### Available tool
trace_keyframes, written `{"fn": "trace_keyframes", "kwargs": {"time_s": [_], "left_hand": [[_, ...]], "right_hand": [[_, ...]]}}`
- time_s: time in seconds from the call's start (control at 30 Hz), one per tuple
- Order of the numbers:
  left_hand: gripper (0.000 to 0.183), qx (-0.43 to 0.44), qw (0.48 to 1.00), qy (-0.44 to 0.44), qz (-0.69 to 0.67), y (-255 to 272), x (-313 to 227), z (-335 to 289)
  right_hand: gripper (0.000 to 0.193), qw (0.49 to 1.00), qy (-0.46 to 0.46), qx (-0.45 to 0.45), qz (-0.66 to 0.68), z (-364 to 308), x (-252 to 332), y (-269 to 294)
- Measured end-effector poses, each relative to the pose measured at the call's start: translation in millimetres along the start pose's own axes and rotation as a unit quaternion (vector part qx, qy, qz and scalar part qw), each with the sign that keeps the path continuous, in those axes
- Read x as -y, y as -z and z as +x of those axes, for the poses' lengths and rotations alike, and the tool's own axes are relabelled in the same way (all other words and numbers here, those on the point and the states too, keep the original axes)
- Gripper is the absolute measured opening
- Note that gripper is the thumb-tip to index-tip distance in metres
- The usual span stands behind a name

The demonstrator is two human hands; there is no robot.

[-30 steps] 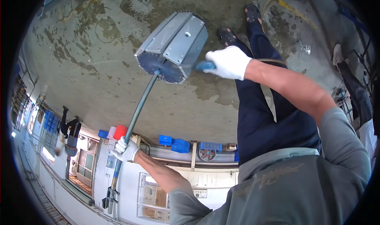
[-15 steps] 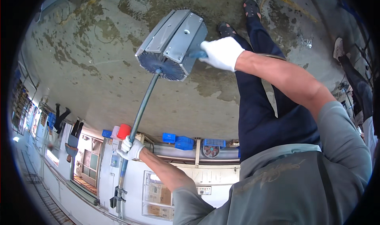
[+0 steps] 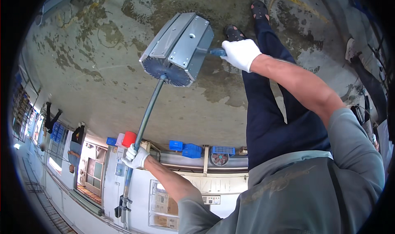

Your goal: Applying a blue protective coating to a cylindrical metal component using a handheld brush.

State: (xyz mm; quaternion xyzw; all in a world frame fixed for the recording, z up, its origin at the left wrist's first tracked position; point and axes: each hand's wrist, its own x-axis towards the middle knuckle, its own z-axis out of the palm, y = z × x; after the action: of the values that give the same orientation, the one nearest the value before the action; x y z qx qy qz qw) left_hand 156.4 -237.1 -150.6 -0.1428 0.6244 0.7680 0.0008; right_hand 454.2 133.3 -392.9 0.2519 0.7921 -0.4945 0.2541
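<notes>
My left hand, in a white glove, is wrapped round a long greenish-grey metal rod. The rod runs into the hub of a drum-like metal part, which has flat grey plates with holes along its sides and a toothed, dark round end. My right hand, also gloved in white, is closed on a blue-handled tool. That tool points at the drum's right side plate. Its thin grey end is blurred, so I cannot tell whether it touches the plate.
Under the drum is a concrete floor with dark wet patches. Blue crates, a red bucket and a fan stand along a white wall. Other people are at the left, one in a grey top, and at the right edge.
My right hand has drawn the blue-handled tool slightly right, away from the drum's side. My left hand keeps its grip on the rod. The people at the far left have shifted.
</notes>
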Motion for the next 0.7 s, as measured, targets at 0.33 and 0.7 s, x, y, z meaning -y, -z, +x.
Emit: {"fn": "trace_keyframes", "kwargs": {"time_s": [0.33, 0.7], "left_hand": [[0.051, 0.041, 0.999, 0.028, -0.018, 3.5, -0.5, -2.3], [0.051, 0.021, 1.0, 0.011, -0.012, -6.5, 4.9, -6.3]], "right_hand": [[0.025, 0.995, 0.094, -0.001, 0.027, -0.8, 33.2, 2.4], [0.023, 0.997, 0.064, 0.043, 0.022, -11.8, 18.8, -0.8]]}}
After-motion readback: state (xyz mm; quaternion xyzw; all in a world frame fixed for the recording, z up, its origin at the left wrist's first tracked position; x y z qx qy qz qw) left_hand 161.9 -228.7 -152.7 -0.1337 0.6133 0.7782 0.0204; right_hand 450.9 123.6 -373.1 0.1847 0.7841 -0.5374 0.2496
